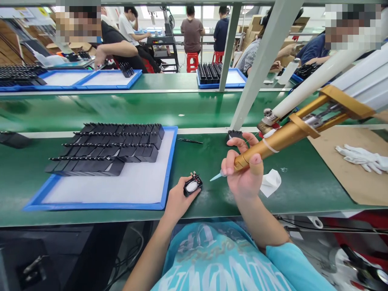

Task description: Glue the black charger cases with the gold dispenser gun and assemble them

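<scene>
My left hand (177, 201) holds a small black housing (192, 185) with a white blob inside, resting on the green bench. My right hand (244, 167) is wrapped round the front of a gold glue gun (285, 137) carrying a white cartridge (315, 81). Its pale nozzle tip (216, 176) hovers just right of the housing, a short gap away. A blue-rimmed tray (169, 161) with white foam lies to the left, holding several rows of black housings (109, 147).
A white tissue (270, 182) lies by my right wrist. Tweezers (190, 140) and another black part (234, 134) sit behind. A cardboard sheet (348, 169) with white gloves (362, 158) lies right. A slanted grey post (260, 64) rises ahead. Other people work at far benches.
</scene>
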